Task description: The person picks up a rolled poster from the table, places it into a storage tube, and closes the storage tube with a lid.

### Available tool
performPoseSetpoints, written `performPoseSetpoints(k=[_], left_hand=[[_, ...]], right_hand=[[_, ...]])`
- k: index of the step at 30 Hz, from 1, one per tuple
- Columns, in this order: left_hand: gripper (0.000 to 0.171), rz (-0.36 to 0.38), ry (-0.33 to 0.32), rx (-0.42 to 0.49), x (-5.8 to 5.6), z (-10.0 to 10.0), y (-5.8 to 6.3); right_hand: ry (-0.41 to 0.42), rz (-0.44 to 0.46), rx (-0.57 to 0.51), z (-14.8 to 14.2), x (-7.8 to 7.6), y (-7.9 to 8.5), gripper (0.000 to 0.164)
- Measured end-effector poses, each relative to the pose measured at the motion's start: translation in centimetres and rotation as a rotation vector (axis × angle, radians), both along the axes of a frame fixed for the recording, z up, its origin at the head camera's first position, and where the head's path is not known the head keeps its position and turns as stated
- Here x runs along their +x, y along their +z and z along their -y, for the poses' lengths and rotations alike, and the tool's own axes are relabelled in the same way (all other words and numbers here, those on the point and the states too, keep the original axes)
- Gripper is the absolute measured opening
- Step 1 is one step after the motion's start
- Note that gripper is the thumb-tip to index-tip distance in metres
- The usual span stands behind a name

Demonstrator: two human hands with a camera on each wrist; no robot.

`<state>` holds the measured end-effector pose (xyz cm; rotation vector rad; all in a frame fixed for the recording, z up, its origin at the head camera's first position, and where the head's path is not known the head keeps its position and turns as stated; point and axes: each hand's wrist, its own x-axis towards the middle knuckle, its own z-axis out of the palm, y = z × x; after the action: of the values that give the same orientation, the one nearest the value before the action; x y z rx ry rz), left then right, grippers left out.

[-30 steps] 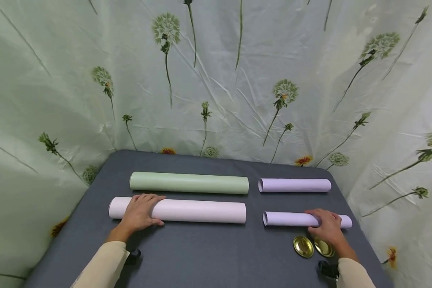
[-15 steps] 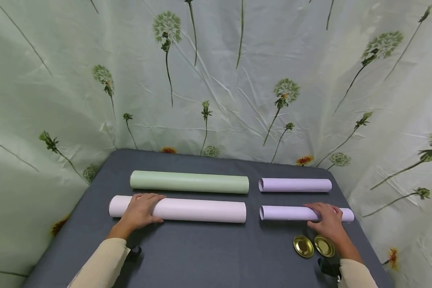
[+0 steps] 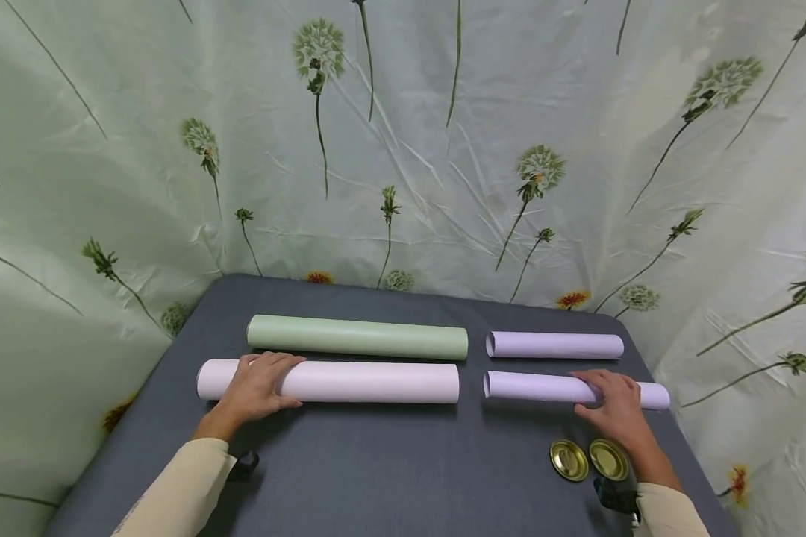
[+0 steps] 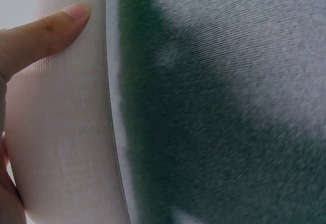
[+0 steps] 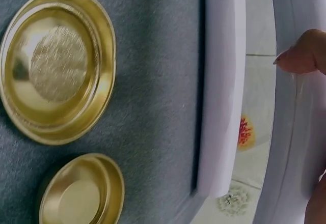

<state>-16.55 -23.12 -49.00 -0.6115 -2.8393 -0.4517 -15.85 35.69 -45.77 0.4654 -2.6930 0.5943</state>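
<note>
My left hand (image 3: 254, 388) grips a pale pink roll (image 3: 376, 382) from above, left of its middle. In the left wrist view the thumb (image 4: 56, 30) lies along the roll's near side, with a dark shadow below it on the cloth. At the right, my right hand (image 3: 618, 409) holds a thin lilac roll (image 3: 527, 385), fingers over its top and thumb on the near side. This roll slants a little, its left end open and hollow. Close to the camera in the right wrist view, the held roll (image 5: 285, 147) overlaps the scene beyond.
Behind the pink roll lies a thicker green roll (image 3: 356, 337). A second lilac roll (image 3: 554, 345) rests at the back right. Two gold dishes (image 3: 568, 460) sit near my right wrist on the grey cloth-covered table (image 3: 389, 470). A flowered curtain (image 3: 430, 149) hangs behind.
My right hand has lifted the lilac roll and moved it toward the back, uncovering more of the gold dishes. My left hand has raised the pink roll slightly and brought it nearer the green roll.
</note>
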Motion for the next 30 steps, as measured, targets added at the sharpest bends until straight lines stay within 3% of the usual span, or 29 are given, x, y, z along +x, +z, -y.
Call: performPoseSetpoints(k=[9,19,30], left_hand=[[0.07,-0.068,-0.022,0.002,0.3,0.5,1.3],[0.07,-0.068,-0.016,-0.013,0.2,1.0,3.4],[0.069,-0.067,-0.009,0.01,0.4,1.1,4.6]], right_hand=[[-0.001,-0.05,-0.025,1.2,-0.2,0.7,0.052],[0.02,-0.085,-0.037,2.1,-0.3,1.4,0.051],[0.077,-0.137,-0.042,2.9,-0.8,2.0,0.05]])
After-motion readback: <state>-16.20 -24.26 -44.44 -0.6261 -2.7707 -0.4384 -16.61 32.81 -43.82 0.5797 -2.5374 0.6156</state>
